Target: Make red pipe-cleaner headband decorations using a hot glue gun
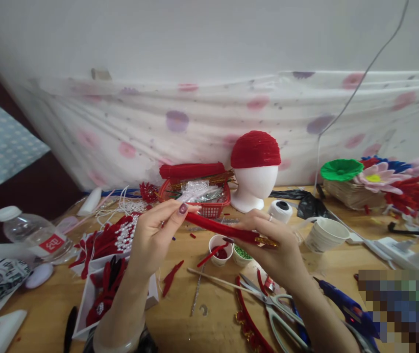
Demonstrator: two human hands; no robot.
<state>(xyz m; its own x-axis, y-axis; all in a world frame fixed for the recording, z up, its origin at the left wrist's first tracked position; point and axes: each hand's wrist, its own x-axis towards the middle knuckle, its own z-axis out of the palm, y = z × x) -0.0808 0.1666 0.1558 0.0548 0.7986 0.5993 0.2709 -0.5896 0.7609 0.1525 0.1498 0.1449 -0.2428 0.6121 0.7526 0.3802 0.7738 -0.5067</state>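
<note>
A red fuzzy strip (212,225) is stretched between my two hands above the table. My left hand (161,230) pinches its left end between thumb and fingers. Toward the strip's right end, my right hand (268,240) is closed round it, and a gold piece (267,242) shows at those fingers. Below the strip are a cup of red beads (219,252) and a cup of green beads (242,252). Behind it stands a white foam head (255,184) with a red wrapped cap (255,149).
A red basket (211,210) holds plastic packets. Scissors (268,299), a wooden stick (220,283) and a blue glue gun (345,304) lie in front. At left are a bottle (35,235) and a white box (80,314); at right, a paper cup (327,235) and craft flowers (374,177).
</note>
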